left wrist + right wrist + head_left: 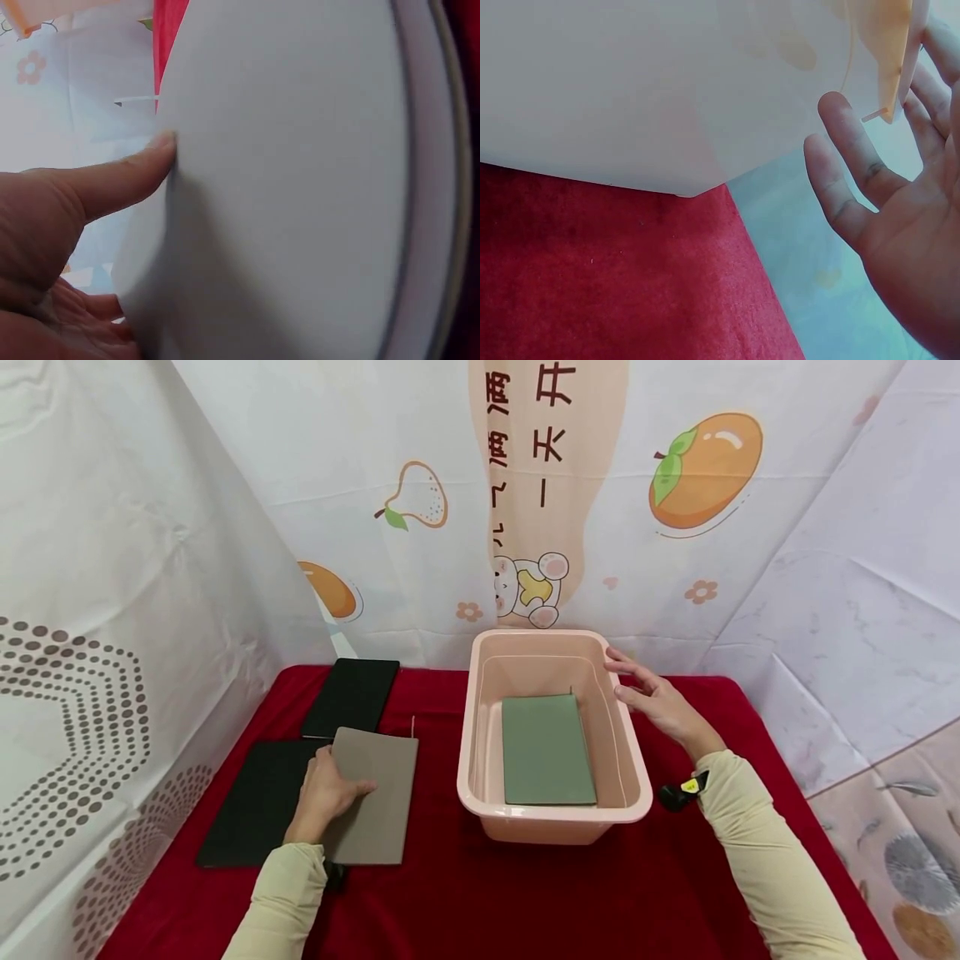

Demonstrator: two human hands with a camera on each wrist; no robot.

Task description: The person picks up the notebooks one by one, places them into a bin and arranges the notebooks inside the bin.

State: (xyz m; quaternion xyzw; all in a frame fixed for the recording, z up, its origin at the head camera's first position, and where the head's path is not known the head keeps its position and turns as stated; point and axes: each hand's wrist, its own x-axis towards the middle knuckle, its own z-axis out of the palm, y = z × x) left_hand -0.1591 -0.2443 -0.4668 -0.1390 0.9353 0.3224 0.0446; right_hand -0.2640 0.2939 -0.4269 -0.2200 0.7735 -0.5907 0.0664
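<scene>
On the left of the head view, my left hand (326, 789) holds a taupe notebook (384, 810) by its left side. The thumb lies across the cover, while the other fingers reach round the left edge. Up close in the left wrist view, the thumb presses the pale cover (292, 165) and the page edges show at the right. My right hand (663, 703) is at the right rim of a pink plastic basin (555, 813), its fingers extended and fingertips at the rim. A green notebook (547, 752) lies flat inside the basin.
Two black notebooks lie on the left: a smaller one (351, 693) at the back and a larger one (258, 802) beside the taupe notebook. A red cloth (420, 910) covers the table. Printed curtains (420, 585) hang behind and at both sides.
</scene>
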